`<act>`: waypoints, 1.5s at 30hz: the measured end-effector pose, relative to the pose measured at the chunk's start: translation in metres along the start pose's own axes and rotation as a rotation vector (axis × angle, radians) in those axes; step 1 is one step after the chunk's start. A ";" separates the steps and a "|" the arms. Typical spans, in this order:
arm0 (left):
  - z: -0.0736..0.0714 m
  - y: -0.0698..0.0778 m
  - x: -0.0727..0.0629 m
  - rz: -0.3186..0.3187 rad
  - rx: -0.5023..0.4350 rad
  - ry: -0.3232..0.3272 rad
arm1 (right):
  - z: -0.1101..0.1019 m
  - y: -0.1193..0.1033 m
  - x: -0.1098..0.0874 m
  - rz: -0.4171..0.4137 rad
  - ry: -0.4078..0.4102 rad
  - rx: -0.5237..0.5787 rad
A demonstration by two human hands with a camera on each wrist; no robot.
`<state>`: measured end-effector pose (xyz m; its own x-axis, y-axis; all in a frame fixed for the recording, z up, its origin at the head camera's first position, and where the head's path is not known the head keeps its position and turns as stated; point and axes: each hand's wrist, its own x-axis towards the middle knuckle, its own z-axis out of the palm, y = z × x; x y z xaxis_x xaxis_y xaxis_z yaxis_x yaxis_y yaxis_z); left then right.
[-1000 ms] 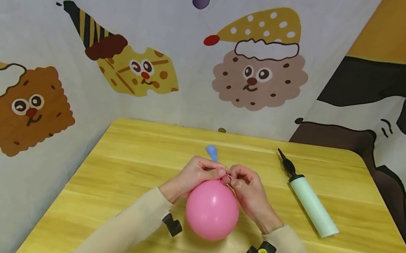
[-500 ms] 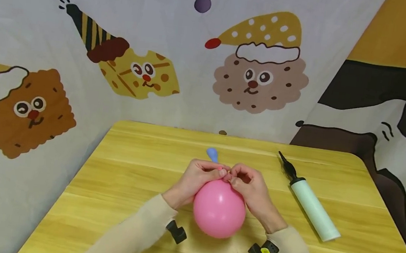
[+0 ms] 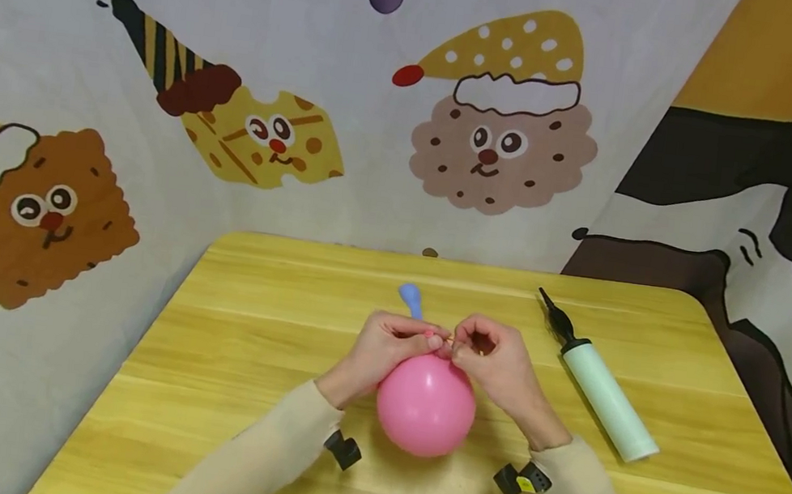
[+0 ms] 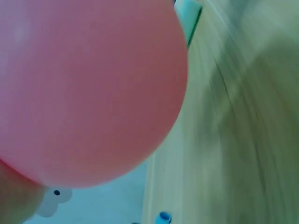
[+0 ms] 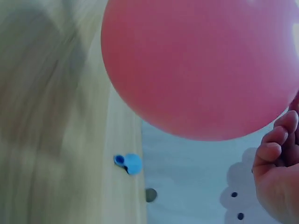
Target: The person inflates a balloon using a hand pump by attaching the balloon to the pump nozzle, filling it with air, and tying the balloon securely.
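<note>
A round, inflated pink balloon (image 3: pixel 425 409) hangs below both hands, its neck upward. My left hand (image 3: pixel 379 348) pinches the neck between thumb and fingers. At the other side of the neck, my right hand (image 3: pixel 500 366) pinches a thin yellowish string (image 3: pixel 451 339), mostly hidden by the fingers. The balloon (image 4: pixel 93 93) fills much of the left wrist view, with only a bit of the left hand (image 4: pixel 16 198) at the corner. In the right wrist view, curled fingers of the right hand (image 5: pixel 280 163) show beside the balloon (image 5: pixel 196 70).
A blue balloon piece (image 3: pixel 410 299) lies on the wooden table (image 3: pixel 272 306) behind the hands. To the right lies a pale green hand pump (image 3: pixel 609 398) with a black nozzle. A cartoon-printed cloth (image 3: pixel 377 155) hangs beyond the table.
The right hand has drawn slightly away from the left, with the string at its fingertips. The pink balloon has shifted a little right and upward since a second ago. The left hand keeps its pinch.
</note>
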<state>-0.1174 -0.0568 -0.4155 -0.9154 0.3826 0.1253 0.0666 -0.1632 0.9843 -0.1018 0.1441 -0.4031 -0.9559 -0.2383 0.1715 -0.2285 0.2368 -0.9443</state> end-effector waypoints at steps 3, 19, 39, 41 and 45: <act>0.004 -0.001 -0.001 0.037 0.017 0.069 | 0.000 -0.002 -0.001 0.003 0.030 -0.053; 0.007 -0.005 0.000 0.291 0.412 0.247 | 0.007 -0.010 -0.002 -0.143 0.132 -0.392; -0.015 -0.010 0.000 0.804 1.180 0.034 | 0.014 -0.014 0.004 -0.010 0.078 -0.420; -0.018 -0.009 0.000 0.838 1.228 0.029 | 0.013 -0.014 0.004 0.005 0.071 -0.434; -0.022 -0.008 -0.001 0.868 1.334 0.031 | 0.016 -0.010 0.003 -0.052 0.036 -0.508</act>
<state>-0.1260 -0.0759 -0.4265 -0.4224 0.5812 0.6956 0.8195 0.5728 0.0191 -0.0997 0.1262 -0.3979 -0.9447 -0.2310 0.2326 -0.3278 0.6555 -0.6804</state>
